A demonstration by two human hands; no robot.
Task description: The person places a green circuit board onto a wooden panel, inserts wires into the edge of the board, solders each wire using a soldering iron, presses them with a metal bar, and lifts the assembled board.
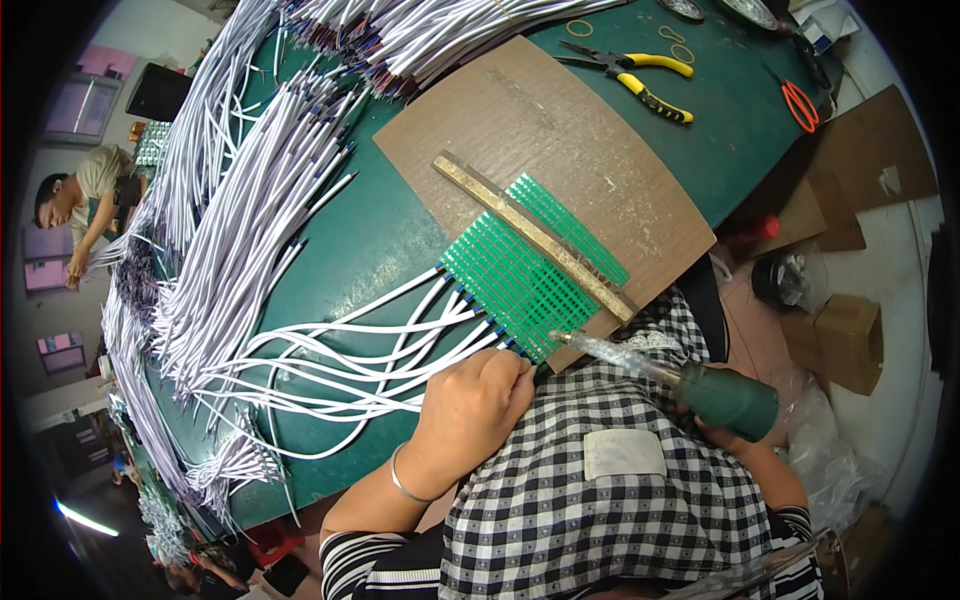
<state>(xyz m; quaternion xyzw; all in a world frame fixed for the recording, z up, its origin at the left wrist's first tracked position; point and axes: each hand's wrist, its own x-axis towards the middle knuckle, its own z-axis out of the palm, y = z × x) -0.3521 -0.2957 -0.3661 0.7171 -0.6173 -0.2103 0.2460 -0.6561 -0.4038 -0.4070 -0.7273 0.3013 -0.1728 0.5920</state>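
My left hand [478, 402] is closed at the lower corner of a green circuit board panel [500, 262]. A white cable runs into its fist, and the fingertips are hidden. In my right hand [722, 438] is a soldering iron [728, 400] with a green handle. The iron's tip touches or hovers just above the panel's lower right corner; I cannot tell which. Several white cables [385, 328] with blue ends meet the panel's left edge. A wooden bar [535, 235] lies across the panel, which rests on a brown board [600, 150].
Bundles of white cables [255, 215] cover the left and back of the green table [375, 235]. Yellow-handled pliers [640, 78], rubber bands [677, 45] and orange-handled scissors [800, 105] lie at the back right. Cardboard boxes [850, 340] stand right. Another person [90, 205] works at far left.
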